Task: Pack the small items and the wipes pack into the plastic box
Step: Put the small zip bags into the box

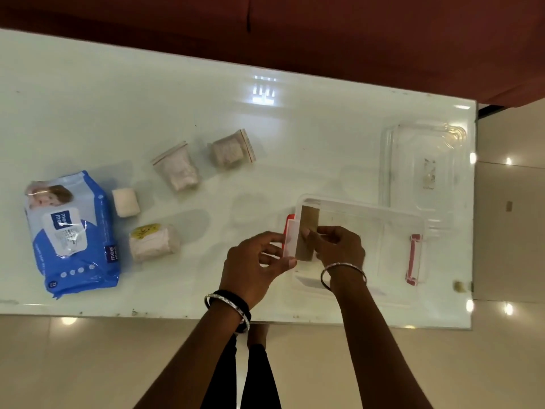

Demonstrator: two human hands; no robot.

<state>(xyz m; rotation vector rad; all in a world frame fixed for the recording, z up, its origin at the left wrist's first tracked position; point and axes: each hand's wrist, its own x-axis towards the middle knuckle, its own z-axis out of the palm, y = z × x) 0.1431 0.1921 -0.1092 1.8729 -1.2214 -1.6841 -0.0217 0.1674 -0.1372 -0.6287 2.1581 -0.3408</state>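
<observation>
Fingers (267, 240) of my left hand (253, 262) pinch the white edge of a flat brown card with a white strip (309, 219). My right hand (342, 246) pinches the brown part from the other side, fingertips closed on it. Card stands on edge at the left end of the clear rectangular plastic box (368, 208), just inside the wall by the red latch (289, 219), its long axis running away from me, across the box's length. Looks like it's being set in, not yet let go. Everything left to pack lies left of the box on the glossy white surface (265, 128), so the left hand is the nearer one. Wrapped whitish bundle with a yellow label (153, 242) is closest, then a small white block (125, 202). One clear zip bag (177, 169) and a second clear zip bag (233, 150) are farther back. Blue wipes pack (70, 231) is well apart at far left, long axis running roughly toward and away from me. Clear plastic lid (424, 166) lies behind the box to the right, off.
</observation>
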